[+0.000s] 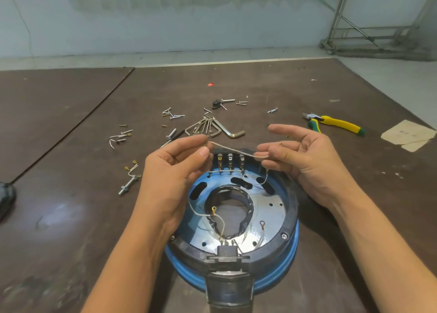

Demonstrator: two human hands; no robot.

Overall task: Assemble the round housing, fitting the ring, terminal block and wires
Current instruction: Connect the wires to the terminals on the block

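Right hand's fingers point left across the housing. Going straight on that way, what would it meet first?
Most likely the left hand, pinching the other end of the wire that the right hand holds; only that wire spans the gap. Depth is unclear, so a near miss is possible.

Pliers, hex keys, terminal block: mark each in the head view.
Pliers (340, 123), head view, yellow handle.
Hex keys (236, 134), head view, largest key's short arm.
Terminal block (229, 159), head view, middle terminal.
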